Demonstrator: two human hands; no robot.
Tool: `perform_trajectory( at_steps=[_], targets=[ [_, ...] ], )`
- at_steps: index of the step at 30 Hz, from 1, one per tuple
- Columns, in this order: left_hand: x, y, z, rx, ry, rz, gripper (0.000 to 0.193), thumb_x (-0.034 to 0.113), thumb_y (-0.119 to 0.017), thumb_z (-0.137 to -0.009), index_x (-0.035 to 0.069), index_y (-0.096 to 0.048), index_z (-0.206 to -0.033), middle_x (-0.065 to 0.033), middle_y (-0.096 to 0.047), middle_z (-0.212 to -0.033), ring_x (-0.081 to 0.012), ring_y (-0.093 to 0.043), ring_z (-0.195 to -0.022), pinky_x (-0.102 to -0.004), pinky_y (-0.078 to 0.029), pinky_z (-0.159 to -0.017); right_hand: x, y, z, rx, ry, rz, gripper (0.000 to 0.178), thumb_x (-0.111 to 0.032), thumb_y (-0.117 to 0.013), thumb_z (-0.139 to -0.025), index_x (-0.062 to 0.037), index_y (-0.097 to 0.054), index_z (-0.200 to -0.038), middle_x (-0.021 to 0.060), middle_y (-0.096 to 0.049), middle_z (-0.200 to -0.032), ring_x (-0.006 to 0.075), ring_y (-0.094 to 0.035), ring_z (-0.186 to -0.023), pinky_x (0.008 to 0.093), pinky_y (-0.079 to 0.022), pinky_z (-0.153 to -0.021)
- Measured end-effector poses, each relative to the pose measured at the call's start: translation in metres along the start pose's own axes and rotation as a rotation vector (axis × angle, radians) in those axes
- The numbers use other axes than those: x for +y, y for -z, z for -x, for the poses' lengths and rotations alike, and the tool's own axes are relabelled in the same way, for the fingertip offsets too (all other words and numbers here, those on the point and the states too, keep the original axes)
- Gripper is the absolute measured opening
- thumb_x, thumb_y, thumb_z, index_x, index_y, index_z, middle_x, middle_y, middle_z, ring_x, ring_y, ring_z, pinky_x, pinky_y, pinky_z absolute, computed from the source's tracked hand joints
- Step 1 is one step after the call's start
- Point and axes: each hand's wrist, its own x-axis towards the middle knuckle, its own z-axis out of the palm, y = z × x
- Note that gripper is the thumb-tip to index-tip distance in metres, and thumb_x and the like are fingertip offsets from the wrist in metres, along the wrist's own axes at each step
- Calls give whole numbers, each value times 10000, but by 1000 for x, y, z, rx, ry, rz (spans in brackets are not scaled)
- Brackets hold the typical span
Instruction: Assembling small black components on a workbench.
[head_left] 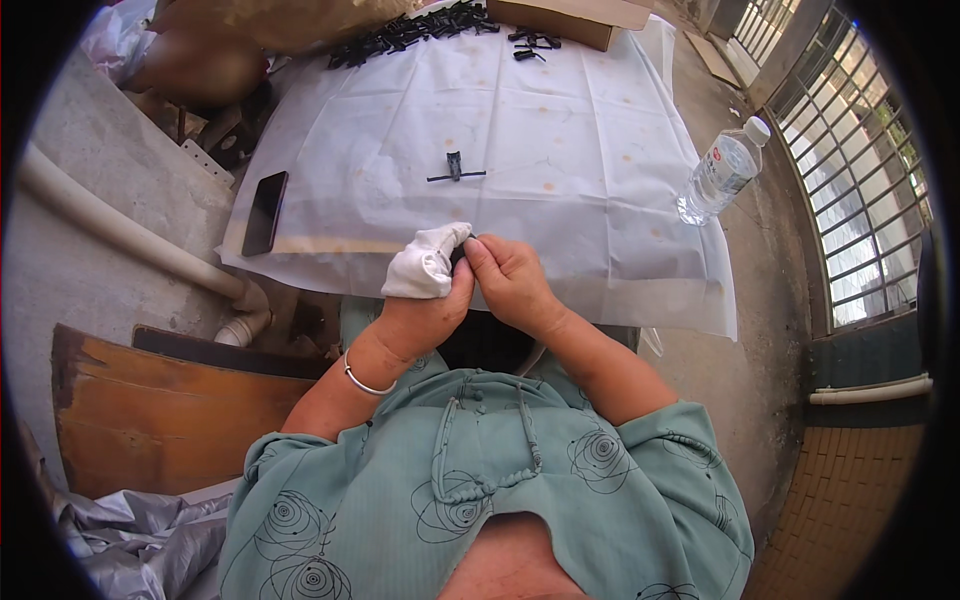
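Observation:
My left hand [425, 285] and my right hand [510, 280] meet at the near edge of the table, fingertips pressed together. White cloth is wrapped over the left hand's fingers [425, 262]. Between the two hands a small dark part [460, 255] is pinched; most of it is hidden by the fingers. One black plastic piece with a thin cross bar [455, 168] lies alone in the middle of the white table cover [560, 120]. A long heap of similar black pieces [410, 30] runs along the far edge.
A black phone [265, 212] lies at the table's left edge. A clear water bottle [722, 170] stands at the right edge. A cardboard box [575, 18] sits at the far side. A white pipe [130, 235] and a wooden board [170, 410] are on the left; a window grille [850, 170] is on the right.

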Motion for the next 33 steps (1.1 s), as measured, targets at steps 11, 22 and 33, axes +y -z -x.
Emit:
perform_trajectory(
  at_steps=[11,22,33],
  targets=[
    [3,1,0,-64,122,170,282,22,-535,-821,-45,-529,-1094,-125,-602,-930,-166,-583,-817,-270,-474,-749,-8,10,-1,-100,15,-79,270,-183,-476,-911,26,-537,-751,89,-532,-610,132,-441,-571,306,-407,-546],
    [-20,0,3,15,269,527,281,82,-562,-840,24,-495,-1107,-53,-581,-848,-159,-559,-726,-264,-466,-656,-4,17,-2,-69,19,-43,238,-187,-484,-921,5,-590,-827,-18,-504,-638,74,-434,-617,240,-395,-577],
    [-5,15,-3,-193,541,848,346,34,-417,-883,45,-384,-1228,-30,-528,-857,-50,-413,-560,-178,-363,-489,-23,36,-9,-187,-17,254,117,-104,-635,-801,-10,-631,-870,56,-572,-673,91,-492,-606,242,-418,-568]
  ],
)
